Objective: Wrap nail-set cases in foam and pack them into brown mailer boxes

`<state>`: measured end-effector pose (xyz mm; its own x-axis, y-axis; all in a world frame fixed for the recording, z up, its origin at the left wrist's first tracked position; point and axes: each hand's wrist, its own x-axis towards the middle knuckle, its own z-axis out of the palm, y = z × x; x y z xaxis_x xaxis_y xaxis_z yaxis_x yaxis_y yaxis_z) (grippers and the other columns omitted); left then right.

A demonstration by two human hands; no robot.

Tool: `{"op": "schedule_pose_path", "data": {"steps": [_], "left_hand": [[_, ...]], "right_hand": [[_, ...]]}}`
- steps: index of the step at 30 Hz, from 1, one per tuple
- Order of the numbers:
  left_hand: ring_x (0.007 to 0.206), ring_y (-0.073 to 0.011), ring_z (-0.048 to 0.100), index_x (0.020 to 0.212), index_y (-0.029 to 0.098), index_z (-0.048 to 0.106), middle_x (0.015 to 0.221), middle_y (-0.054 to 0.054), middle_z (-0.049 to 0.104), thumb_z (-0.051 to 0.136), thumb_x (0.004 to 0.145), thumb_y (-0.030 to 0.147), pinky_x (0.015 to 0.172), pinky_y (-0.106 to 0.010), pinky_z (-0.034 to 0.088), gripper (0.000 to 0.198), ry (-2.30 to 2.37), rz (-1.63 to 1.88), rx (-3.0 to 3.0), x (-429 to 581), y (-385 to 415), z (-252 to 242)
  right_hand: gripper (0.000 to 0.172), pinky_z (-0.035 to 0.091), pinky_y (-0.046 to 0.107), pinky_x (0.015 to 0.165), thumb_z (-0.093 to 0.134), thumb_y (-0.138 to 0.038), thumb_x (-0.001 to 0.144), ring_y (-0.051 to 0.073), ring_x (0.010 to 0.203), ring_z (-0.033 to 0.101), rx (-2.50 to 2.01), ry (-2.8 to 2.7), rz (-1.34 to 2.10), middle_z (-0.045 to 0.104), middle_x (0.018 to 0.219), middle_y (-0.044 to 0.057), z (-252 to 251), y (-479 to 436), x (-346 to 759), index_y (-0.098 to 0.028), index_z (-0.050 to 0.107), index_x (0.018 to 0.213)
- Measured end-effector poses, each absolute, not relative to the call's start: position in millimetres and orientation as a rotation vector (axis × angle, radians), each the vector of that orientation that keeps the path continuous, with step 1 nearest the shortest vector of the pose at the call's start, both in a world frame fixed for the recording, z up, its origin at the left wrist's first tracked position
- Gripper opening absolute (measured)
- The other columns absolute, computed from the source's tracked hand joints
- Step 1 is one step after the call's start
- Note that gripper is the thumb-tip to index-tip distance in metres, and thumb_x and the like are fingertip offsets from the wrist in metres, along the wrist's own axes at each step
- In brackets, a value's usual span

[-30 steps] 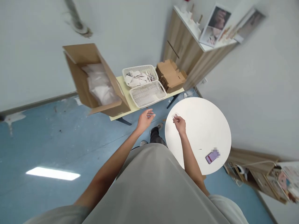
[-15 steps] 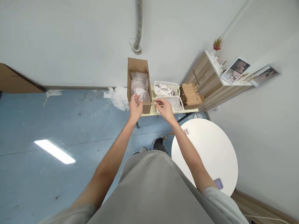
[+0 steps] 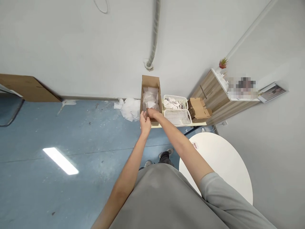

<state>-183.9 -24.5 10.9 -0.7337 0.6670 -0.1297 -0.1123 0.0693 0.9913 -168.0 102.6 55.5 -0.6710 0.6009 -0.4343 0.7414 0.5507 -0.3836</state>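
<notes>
An open cardboard box (image 3: pixel 150 83) full of clear plastic bags (image 3: pixel 150 96) stands on a low yellow table (image 3: pixel 157 125) by the wall. Both of my arms reach out to its near edge. My right hand (image 3: pixel 152 112) dips into the box among the bags, its fingers curled and partly hidden. My left hand (image 3: pixel 145 120) is just below it at the box's front wall, palm up, fingers loosely apart. A small packet (image 3: pixel 194 145) lies on the round white table (image 3: pixel 221 162) at my right.
Two white mesh baskets (image 3: pixel 176 109) sit right of the box, one with paper pieces, one with clear items. Folded cardboard boxes (image 3: pixel 199 110) are stacked beside them. Crumpled plastic (image 3: pixel 128 108) lies on the blue floor. A wooden cabinet (image 3: pixel 219 95) stands at the right wall.
My right hand left the packet on the round table and swung over to the cardboard box. My left hand also reached the box. My view turned left and upward.
</notes>
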Motion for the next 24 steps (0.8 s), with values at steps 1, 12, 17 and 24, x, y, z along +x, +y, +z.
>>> {"op": "schedule_pose_path", "data": {"steps": [1, 12, 17, 24], "left_hand": [[0.169, -0.0247, 0.045, 0.173, 0.017, 0.038, 0.179, -0.019, 0.049, 0.05, 0.097, 0.011, 0.14, -0.044, 0.039, 0.077, 1.763, 1.732, 0.554, -184.1, -25.0, 9.8], [0.165, -0.0291, 0.051, 0.16, 0.02, 0.054, 0.175, -0.021, 0.054, 0.06, 0.104, 0.024, 0.138, -0.046, 0.042, 0.056, 1.67, 1.763, 0.541, -183.6, -28.1, 25.7], [0.165, -0.0297, 0.051, 0.161, 0.024, 0.052, 0.174, -0.019, 0.055, 0.064, 0.109, 0.045, 0.132, -0.043, 0.049, 0.058, 1.557, 1.775, 0.648, -174.3, -23.5, 54.3], [0.153, -0.0299, 0.063, 0.159, 0.027, 0.055, 0.163, -0.016, 0.063, 0.077, 0.1, 0.039, 0.124, -0.042, 0.058, 0.064, 1.397, 1.633, 1.032, -122.9, -17.1, 92.8]], "right_hand": [[0.048, 0.061, 0.047, 0.106, 0.075, -0.014, 0.088, 0.037, 0.126, 0.078, 1.124, 2.531, -0.793, 0.076, 0.146, 0.024, 53.6, 102.3, -167.9, -0.013, 0.076, 0.136], [0.036, 0.057, 0.044, 0.112, 0.052, -0.032, 0.116, 0.032, 0.125, 0.077, 1.285, 3.007, -0.824, 0.081, 0.14, 0.015, 102.6, 92.6, -119.7, -0.02, 0.077, 0.139], [0.041, 0.065, 0.038, 0.103, 0.058, -0.053, 0.113, 0.024, 0.113, 0.08, 1.464, 3.273, -1.268, 0.084, 0.133, 0.009, 148.8, 70.6, -51.7, -0.025, 0.083, 0.129], [0.033, 0.07, 0.039, 0.09, 0.071, -0.056, 0.1, 0.027, 0.106, 0.08, 2.226, 3.233, -1.397, 0.085, 0.111, 0.008, 154.5, 5.9, 62.7, -0.026, 0.085, 0.105]]}}
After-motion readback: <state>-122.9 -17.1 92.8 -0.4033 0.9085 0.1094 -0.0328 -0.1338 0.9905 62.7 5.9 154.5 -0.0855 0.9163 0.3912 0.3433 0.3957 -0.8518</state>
